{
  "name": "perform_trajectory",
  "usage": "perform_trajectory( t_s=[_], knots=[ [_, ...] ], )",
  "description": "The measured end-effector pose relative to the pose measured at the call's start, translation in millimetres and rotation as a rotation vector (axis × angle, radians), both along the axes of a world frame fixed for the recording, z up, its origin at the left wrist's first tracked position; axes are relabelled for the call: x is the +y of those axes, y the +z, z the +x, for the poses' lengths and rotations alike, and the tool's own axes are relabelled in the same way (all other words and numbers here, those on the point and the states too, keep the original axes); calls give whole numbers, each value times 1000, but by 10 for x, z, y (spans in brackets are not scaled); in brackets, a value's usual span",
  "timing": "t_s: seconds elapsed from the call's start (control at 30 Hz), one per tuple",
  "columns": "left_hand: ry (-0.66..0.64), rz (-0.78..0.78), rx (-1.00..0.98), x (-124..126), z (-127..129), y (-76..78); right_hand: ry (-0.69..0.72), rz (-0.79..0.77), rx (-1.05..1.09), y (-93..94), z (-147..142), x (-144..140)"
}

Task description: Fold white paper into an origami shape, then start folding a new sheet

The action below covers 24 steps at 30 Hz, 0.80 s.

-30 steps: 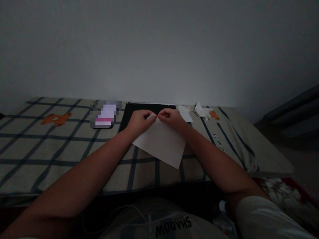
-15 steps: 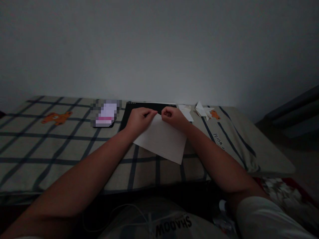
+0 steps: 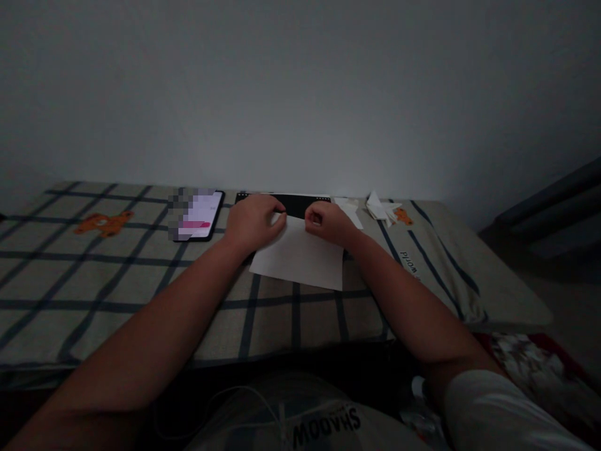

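A plain white sheet of paper (image 3: pixel 300 260) hangs between my two hands over a black spiral-edged pad (image 3: pixel 298 207). My left hand (image 3: pixel 256 222) pinches the paper's far edge on the left, thumb against curled fingers. On the right, my right hand (image 3: pixel 331 222) grips the same edge between thumb and bent forefinger. The paper's near edge lies toward me, over the checked cloth. Part of the pad is covered by the paper and my hands.
A lit phone (image 3: pixel 200 216) lies left of the pad. Folded white paper pieces (image 3: pixel 381 210) rest to the right. The checked cloth (image 3: pixel 136 282) covers the table, against a bare wall (image 3: pixel 300 94). Crumpled paper fills a red container (image 3: pixel 530 357) at lower right.
My left hand has moved left, away from my right hand, along the paper's far edge. The paper has turned straighter, its lower right corner rising. My right hand stays nearly still.
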State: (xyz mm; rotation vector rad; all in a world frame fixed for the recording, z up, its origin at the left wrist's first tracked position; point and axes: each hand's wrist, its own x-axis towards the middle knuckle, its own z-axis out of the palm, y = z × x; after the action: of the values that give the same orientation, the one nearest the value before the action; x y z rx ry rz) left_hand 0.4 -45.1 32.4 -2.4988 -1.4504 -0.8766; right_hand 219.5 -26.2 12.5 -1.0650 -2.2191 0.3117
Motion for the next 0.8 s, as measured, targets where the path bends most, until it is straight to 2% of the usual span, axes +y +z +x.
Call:
perform_trajectory(
  t_s=[0.1, 0.2, 0.5, 0.8],
  knots=[
    [-118, 69, 205, -30, 51, 4, 11, 96, -65, -3, -65, -46],
    [-165, 55, 330, -35, 98, -15, 19, 140, -115, 19, -110, -85],
    [-114, 19, 293, 0, 86, -47, -48, 134, -152, 29, -81, -57],
    [1, -50, 336, 77, -40, 5, -184, 125, -202, -25, 134, 67]
  ],
)
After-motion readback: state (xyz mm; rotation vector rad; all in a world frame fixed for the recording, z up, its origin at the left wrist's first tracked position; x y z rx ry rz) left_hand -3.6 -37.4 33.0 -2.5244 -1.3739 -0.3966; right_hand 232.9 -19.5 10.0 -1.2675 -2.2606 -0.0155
